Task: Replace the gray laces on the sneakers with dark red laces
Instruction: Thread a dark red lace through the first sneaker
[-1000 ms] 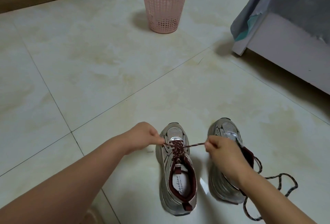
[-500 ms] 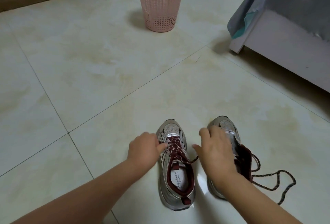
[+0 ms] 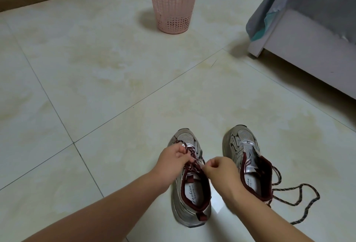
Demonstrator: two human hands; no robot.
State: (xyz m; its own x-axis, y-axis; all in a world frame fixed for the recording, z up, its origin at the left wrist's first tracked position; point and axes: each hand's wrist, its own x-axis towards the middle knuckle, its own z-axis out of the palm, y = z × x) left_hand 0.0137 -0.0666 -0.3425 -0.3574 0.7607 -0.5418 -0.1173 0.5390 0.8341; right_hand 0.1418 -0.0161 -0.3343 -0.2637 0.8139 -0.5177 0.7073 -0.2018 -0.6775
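Two silver-grey sneakers with dark red collars stand side by side on the tiled floor. The left sneaker (image 3: 189, 201) carries a dark red lace (image 3: 190, 154) threaded up its front. My left hand (image 3: 173, 157) pinches a loop of that lace over the tongue. My right hand (image 3: 221, 170) pinches the other lace end close beside it, above the shoe's opening. The right sneaker (image 3: 244, 151) sits partly behind my right wrist, and a dark speckled lace (image 3: 296, 195) trails loose from it across the floor to the right.
A pink perforated plastic basket (image 3: 174, 4) stands far ahead on the floor. A white bed frame (image 3: 300, 53) draped with grey cloth fills the right side. A brown wall base runs along the top left.
Both hands first held the red lace ends pulled wide apart, then dropped onto the shoe. Now they sit close together over the left sneaker's tongue, and a loop stands by my left hand.
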